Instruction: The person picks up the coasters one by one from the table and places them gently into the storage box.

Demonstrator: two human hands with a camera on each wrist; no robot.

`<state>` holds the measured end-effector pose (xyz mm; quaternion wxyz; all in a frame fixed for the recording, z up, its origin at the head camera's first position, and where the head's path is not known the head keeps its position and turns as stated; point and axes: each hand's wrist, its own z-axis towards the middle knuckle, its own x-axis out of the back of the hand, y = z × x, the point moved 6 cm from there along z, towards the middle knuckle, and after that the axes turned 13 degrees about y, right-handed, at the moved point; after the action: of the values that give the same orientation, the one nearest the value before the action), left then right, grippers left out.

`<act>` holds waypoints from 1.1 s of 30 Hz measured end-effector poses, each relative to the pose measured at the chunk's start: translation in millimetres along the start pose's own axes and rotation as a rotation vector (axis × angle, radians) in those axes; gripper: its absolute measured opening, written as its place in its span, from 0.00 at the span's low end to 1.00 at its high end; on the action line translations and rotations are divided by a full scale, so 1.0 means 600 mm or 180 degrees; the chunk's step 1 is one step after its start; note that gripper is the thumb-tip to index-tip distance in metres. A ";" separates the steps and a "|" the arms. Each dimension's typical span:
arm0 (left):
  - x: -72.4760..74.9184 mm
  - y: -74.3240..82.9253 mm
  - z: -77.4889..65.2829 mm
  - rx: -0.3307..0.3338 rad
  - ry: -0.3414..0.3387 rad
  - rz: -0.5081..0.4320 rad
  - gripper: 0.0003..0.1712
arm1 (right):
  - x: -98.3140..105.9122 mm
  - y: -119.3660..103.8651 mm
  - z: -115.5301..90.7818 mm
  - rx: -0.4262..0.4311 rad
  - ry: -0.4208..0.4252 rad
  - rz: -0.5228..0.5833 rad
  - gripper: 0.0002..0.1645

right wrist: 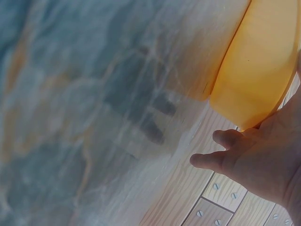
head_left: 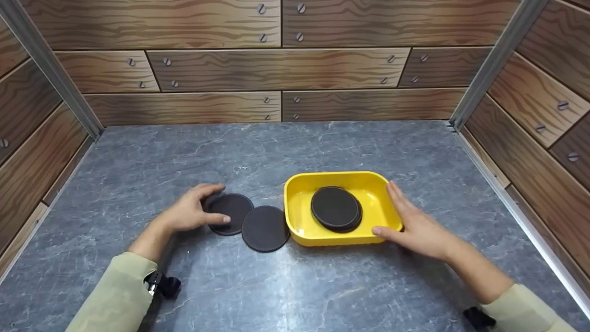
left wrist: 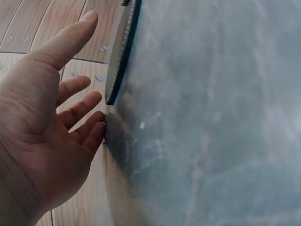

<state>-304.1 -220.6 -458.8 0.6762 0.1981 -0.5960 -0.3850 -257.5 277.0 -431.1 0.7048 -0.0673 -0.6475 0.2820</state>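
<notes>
Beside a black round coaster (head_left: 237,210) with a stitched edge, my left hand (head_left: 193,210) has its thumb and fingers spread about the coaster's left side. The left wrist view shows the left hand (left wrist: 56,108) with loose fingers near the coaster's edge (left wrist: 120,61). A second coaster (head_left: 265,229) lies between that one and the yellow container (head_left: 295,237). Inside the container sits a stack of black coasters (head_left: 335,207). My right hand (head_left: 417,226) holds the container's right end, thumb over the rim and fingers along the outer wall; two fingers (right wrist: 211,161) stick out below it.
A grey marbled tabletop (head_left: 286,286) lies under everything. Wood-patterned panels (head_left: 276,69) close off the back and both sides, with metal posts (head_left: 488,69) at the corners. Dark wrist straps (head_left: 163,283) show at the sleeves.
</notes>
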 end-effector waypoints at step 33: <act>-0.018 -0.002 0.000 -0.0165 -0.0176 0.0391 0.63 | 0.000 -0.001 -0.001 -0.0043 -0.0020 -0.0003 0.69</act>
<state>-304.2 -212.9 -466.7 0.6867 0.1328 -0.6154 -0.3635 -256.4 276.7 -430.7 0.7023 -0.0709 -0.6517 0.2776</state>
